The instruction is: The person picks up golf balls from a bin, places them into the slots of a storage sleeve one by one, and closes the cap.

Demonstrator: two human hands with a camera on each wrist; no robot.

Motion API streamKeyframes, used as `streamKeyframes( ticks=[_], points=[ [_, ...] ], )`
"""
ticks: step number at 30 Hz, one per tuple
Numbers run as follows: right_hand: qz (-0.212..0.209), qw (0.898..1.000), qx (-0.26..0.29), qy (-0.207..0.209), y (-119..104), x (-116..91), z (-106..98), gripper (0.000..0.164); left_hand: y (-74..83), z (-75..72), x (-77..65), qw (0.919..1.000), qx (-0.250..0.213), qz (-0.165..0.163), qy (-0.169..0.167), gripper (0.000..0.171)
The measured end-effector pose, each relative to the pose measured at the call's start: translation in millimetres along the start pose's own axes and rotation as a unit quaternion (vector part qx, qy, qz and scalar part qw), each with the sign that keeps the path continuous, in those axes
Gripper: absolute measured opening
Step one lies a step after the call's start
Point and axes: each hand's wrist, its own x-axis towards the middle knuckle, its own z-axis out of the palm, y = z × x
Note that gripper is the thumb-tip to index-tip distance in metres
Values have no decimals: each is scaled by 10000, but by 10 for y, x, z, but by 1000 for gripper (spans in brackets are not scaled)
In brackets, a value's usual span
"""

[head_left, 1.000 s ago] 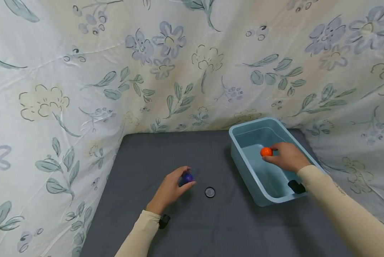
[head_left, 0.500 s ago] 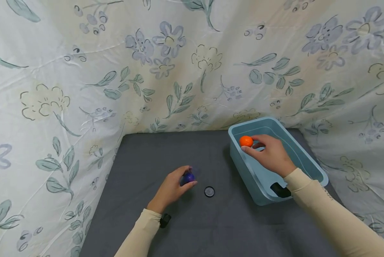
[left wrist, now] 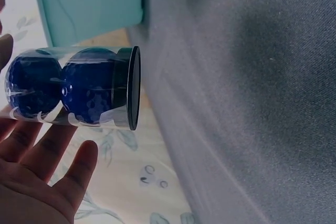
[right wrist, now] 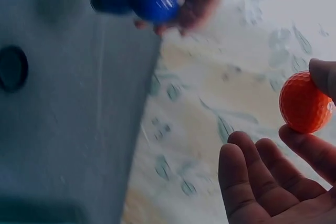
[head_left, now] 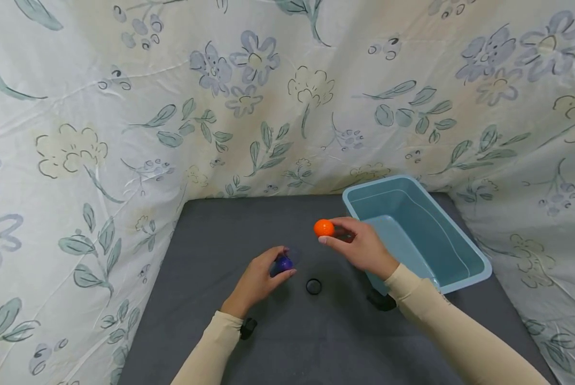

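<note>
My left hand (head_left: pixel 255 280) grips a clear plastic tube (left wrist: pixel 55 116) above the dark cloth. Inside it two blue golf balls (left wrist: pixel 89 87) sit one on the other, and a black cap closes its lower end. Between thumb and a finger, my right hand (head_left: pixel 362 248) pinches an orange golf ball (head_left: pixel 324 228), held up to the right of the tube and apart from it. Its other fingers are spread in the right wrist view. On the cloth between the hands lies a loose round black cap (head_left: pixel 313 286).
A light blue plastic bin (head_left: pixel 465 283) stands at the right, just behind my right forearm. Dark grey cloth (head_left: pixel 297 347) covers the table. A floral fabric sheet (head_left: pixel 249 144) hangs behind and at both sides.
My right hand has lifted the orange golf ball out of the blue bin and carried it left toward the tube. The left hand with the tube has hardly moved.
</note>
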Motion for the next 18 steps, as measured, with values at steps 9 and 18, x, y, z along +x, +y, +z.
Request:
streamKeyframes(
  ticks=[9,18],
  points=[
    [-132,9987,363,-318,50,4,498,44,-21,6,8,9997,-27,150,164,50],
    [-24,9975,479,-510,61,-26,681,46,-26,13,14,9993,-117,260,222,49]
  ],
)
